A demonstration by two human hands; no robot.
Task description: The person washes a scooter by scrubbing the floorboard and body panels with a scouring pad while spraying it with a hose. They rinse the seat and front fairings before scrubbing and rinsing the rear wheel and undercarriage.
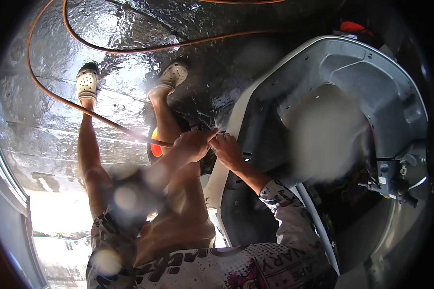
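Near the middle of the head view, my left hand (194,145) is closed around the end of an orange-brown hose (115,124). A pale, spray-like blur shows just past its fingertips. My right hand (227,150) meets it from the right with curled fingers, its fingertips close to those of the left. Whatever lies between the right fingers is too small and blurred to make out. Both hands are beside the pale outer edge (237,115) of a large grey moulded shell (318,62). Behind my left wrist, a round orange-red part (155,142) is partly hidden.
The hose loops over a wet, shiny floor (125,91). My feet stand there in light perforated clogs (87,83). On the shell's right side sits a black latch-like fitting (395,180). A red item (356,28) lies at the top right. Water-drop blurs cover parts of the view.
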